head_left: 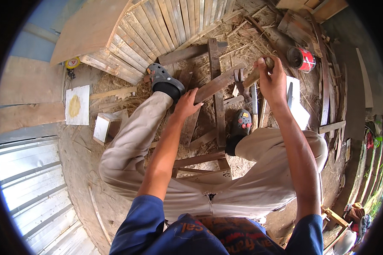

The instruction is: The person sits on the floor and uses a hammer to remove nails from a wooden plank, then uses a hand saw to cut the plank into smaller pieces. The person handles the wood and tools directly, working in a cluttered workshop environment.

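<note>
My left hand point(186, 104) is closed around the near end of a short brown wooden board point(219, 86), which slants up to the right over a longer dark plank point(215, 72). In my right hand point(271, 80) is the wooden handle of a hammer, gripped with bent fingers. The hammer's metal head point(241, 85) is at the board's far end; whether it touches the wood I cannot tell. Beneath the board, several dark wooden pieces cross on the ground between my feet, in grey clogs point(161, 78).
A slatted wooden structure point(144, 32) stands ahead on the left, near a yellow tape measure point(72, 63). To the right are a red can point(301, 59), a white panel point(300, 114) and scrap wood. A small white-sided box point(106, 127) sits left. Straw and shavings cover the ground.
</note>
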The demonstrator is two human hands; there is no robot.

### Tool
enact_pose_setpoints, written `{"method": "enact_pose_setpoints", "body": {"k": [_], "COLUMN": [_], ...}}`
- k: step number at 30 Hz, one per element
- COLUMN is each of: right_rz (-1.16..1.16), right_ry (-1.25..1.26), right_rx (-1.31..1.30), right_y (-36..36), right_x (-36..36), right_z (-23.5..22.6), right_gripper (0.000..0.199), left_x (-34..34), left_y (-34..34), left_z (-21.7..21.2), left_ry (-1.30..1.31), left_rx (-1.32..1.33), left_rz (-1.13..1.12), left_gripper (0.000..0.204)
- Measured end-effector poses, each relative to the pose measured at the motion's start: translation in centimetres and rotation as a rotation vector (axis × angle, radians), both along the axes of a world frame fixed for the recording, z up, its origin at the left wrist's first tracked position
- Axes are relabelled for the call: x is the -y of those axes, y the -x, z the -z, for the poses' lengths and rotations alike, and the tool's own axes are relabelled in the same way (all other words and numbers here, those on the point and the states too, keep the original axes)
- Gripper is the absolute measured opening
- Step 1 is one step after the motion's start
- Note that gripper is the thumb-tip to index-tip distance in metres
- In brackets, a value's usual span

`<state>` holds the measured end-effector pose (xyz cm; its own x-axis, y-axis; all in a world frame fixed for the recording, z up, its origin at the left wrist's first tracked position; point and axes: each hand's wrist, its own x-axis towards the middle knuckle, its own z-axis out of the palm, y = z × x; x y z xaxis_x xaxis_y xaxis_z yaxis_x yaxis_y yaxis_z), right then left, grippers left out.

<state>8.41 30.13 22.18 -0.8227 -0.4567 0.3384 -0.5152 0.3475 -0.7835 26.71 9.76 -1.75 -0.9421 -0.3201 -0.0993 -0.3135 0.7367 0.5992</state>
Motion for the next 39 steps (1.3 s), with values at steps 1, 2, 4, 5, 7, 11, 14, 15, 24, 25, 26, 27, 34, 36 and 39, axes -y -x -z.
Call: {"method": "enact_pose_setpoints", "body": {"k": [1,2,4,5,7,11,14,15,24,25,26,27,34,36,39], "right_rz": [0.001,0.016,0.007,0.009,0.004,-0.009,-0.004,0.011,0.048,0.032,0.024,0.016,0.014,0.021,0.102], "right_ry": [-0.011,-0.019,-0.075,-0.101,-0.086,-0.068,-0.08,-0.104,-0.138,-0.136,-0.125,-0.119,-0.067,-0.069,-0.062], "right_rx": [0.001,0.007,0.012,0.017,0.036,0.015,0.044,0.052,0.005,0.02,0.03,0.04,0.107,0.102,0.1], "right_y": [0.1,0.0,0.0,0.0,-0.1,-0.3,-0.3,-0.2,0.2,0.2,0.1,0.0,0.8,1.6,2.9], "right_x": [0.0,0.1,0.1,0.0,0.0,0.0,0.1,0.1,-0.1,-0.1,-0.2,-0.3,-0.6,0.1,2.4], "right_z": [0.0,0.0,-0.1,-0.1,-0.1,-0.2,-0.2,-0.3,-0.2,-0.2,-0.1,-0.1,-0.2,0.0,1.0], "right_gripper": [0.032,0.033,0.033,0.033,0.033,0.034,0.034,0.034,0.027,0.031,0.035,0.035,0.034,0.034,0.034], "left_x": [0.0,-0.1,-0.1,-0.2,-0.3,-0.8,-1.6,-1.9,-2.6,-2.7,-2.7,-2.7,-0.9,0.3,1.6], "left_y": [0.0,-0.1,-0.2,-0.2,-0.3,-0.4,-0.3,-0.1,1.4,1.2,1.1,1.1,3.6,4.9,6.3], "left_z": [0.2,0.4,0.4,0.4,0.3,0.3,0.5,0.5,0.0,0.1,0.2,0.3,-1.5,-2.7,-4.1], "left_ry": [0.013,0.024,0.032,0.027,0.018,0.105,0.26,0.312,0.007,0.056,0.08,0.118,0.278,0.32,0.317], "left_rx": [-0.03,-0.047,-0.059,-0.054,-0.077,-0.203,-0.251,-0.257,-0.312,-0.156,-0.118,-0.078,-0.063,-0.029,0.102], "left_rz": [0.0,-0.001,-0.008,-0.015,-0.023,0.034,0.091,0.106,-0.391,-0.286,-0.25,-0.223,-0.052,0.008,0.094], "left_gripper": [0.077,0.077,0.075,0.073,0.064,0.038,0.024,0.02,0.047,0.066,0.068,0.07,0.074,0.073,0.073]}}
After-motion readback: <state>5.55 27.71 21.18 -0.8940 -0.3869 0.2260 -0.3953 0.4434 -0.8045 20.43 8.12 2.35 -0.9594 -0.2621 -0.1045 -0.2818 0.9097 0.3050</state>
